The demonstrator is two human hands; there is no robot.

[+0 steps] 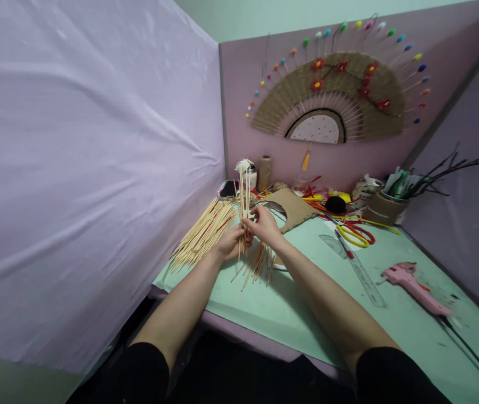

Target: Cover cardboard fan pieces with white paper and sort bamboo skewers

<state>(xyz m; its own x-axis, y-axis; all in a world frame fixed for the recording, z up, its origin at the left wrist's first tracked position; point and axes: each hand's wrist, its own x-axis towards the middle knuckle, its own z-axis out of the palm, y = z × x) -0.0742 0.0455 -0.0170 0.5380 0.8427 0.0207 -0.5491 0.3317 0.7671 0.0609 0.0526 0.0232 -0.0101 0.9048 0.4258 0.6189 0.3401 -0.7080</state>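
My left hand point(231, 242) is closed round a small bunch of thin bamboo skewers point(244, 202) that stand upright from the fist. My right hand point(264, 223) sits just right of it, fingers pinched on the same bunch near its lower part. A large pile of skewers point(205, 231) lies fanned out on the table to the left. A smaller loose heap of skewers point(259, 264) lies right below both hands.
The green table point(306, 314) also carries a brown cardboard piece point(293, 207), scissors with red and yellow handles point(355, 233), a clear ruler point(361, 272), a pink glue gun point(414, 286), a twine spool point(265, 171) and a cup of tools point(386, 206). A decorated fan point(336, 95) hangs on the back wall.
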